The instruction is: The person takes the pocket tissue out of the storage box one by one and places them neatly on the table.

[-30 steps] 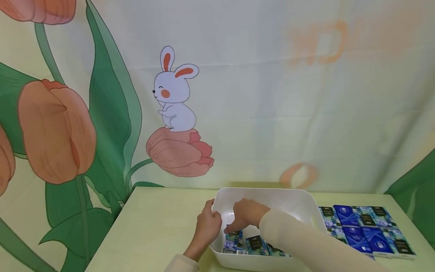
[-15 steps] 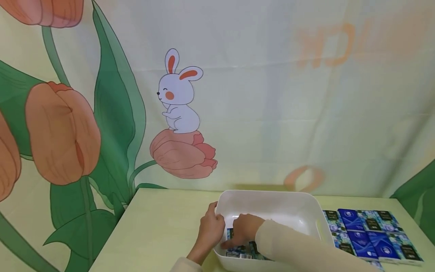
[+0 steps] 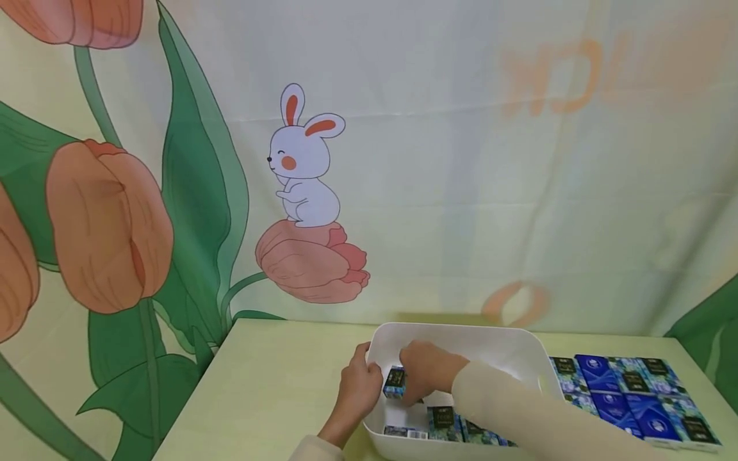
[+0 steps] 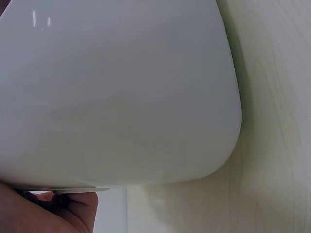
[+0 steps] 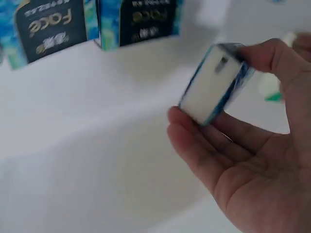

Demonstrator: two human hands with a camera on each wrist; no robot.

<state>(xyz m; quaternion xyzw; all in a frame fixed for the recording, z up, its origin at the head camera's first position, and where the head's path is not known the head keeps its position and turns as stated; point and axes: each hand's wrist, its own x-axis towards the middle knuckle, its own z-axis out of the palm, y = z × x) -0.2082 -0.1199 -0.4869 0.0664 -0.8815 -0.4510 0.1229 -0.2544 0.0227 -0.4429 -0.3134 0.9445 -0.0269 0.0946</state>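
Note:
A white plastic bin (image 3: 490,349) stands on the table. My left hand (image 3: 360,387) grips its left rim; in the left wrist view the thumb and fingers (image 4: 82,208) pinch the rim below the smooth outer wall (image 4: 126,97). Inside the bin, my right hand (image 3: 429,368) holds a small tissue pack (image 3: 394,383) with a blue-green print and dark label. The right wrist view has this pack (image 5: 211,87) pinched between thumb and fingers, its pale side showing. More such packs (image 3: 442,422) lie along the bin's near wall, partly hidden by my right sleeve.
Right of the bin, several blue and floral tissue packs (image 3: 631,400) lie in rows on the pale table (image 3: 277,384). Behind the table hangs a cloth (image 3: 432,192) printed with tulips and a rabbit.
My right hand reached down to the bin's near left corner, then came up and away with a tissue pack. My left hand kept its grip on the rim. The head view shifted slightly.

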